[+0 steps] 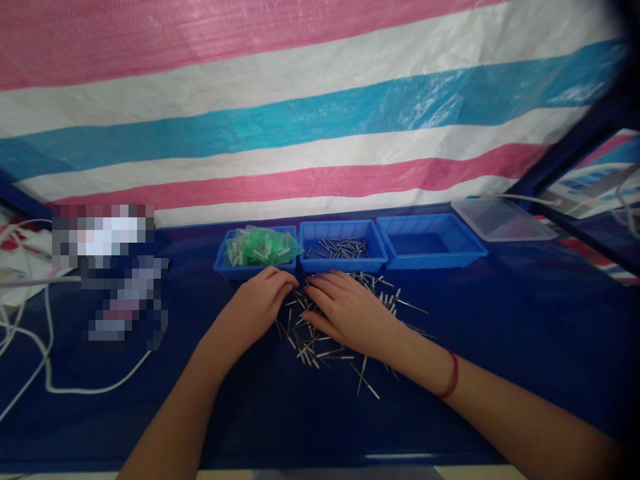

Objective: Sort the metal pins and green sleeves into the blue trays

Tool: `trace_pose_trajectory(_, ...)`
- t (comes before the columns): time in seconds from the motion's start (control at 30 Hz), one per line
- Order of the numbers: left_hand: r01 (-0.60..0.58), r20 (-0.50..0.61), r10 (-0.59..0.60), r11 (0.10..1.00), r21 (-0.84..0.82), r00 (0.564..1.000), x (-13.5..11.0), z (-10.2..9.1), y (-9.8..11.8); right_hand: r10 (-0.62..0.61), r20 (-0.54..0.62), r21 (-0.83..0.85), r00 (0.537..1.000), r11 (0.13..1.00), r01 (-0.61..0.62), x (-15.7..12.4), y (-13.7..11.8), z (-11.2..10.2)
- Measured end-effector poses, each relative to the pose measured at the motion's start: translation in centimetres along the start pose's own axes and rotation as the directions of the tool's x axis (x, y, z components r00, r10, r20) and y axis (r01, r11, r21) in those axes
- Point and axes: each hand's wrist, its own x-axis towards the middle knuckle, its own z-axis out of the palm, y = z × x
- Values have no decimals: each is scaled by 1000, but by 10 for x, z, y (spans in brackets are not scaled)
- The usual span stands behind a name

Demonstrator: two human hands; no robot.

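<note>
A loose heap of thin metal pins (pixel 325 347) lies on the dark blue table in front of me. My left hand (pixel 260 303) rests at the heap's left edge with its fingers curled and pressed together; what they pinch is hidden. My right hand (pixel 345 310) lies palm down over the heap, fingers stretched out on the pins. Behind the hands stand three blue trays: the left tray (pixel 223 263) holds green plastic pieces (pixel 260 245), the middle tray (pixel 343 233) holds several metal pins, and the right tray (pixel 433 243) looks bare inside.
A clear plastic lid (pixel 503 219) lies at the back right. White cables (pixel 45 360) loop across the table's left side beside a blurred-out patch. A pink, white and blue striped tarp (pixel 300 100) hangs behind the trays.
</note>
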Motion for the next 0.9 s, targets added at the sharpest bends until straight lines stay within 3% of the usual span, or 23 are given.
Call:
trace_pose_trajectory(0.13, -16, -107, 14, 1000, -17, 994, 2, -4, 1, -6, 37, 17, 999, 1000, 5, 0, 1, 1)
trace_pose_trajectory(0.27, -32, -186, 29, 999, -16, 982, 3, -7, -1, -31, -5, 18, 1000, 999, 31, 1, 1, 2)
trace_pose_trajectory(0.43, -37, -207, 34, 999, -10, 978, 3, -8, -3, -54, 1, 55, 999, 997, 54, 1, -1, -1)
trace_pose_trajectory(0.53, -30, -210, 31, 1000, 8, 977, 2, -9, -3, -65, -79, 62, 995, 996, 70, 2, 3, -12)
trace_pose_trajectory(0.67, -13, -203, 13, 1000, 4, 979, 1, -10, -1, 76, -237, -68, 968, 993, -95, 3, 17, -19)
trace_pose_trajectory(0.77, -10, -190, 9, 1000, -1, 982, 2, -10, 1, 186, -200, -110, 962, 971, -211, 1, 28, -14)
trace_pose_trajectory(0.9, -18, -212, 20, 1000, 10, 977, 2, -11, 3, 255, -156, -65, 954, 961, -268, -2, 34, -6)
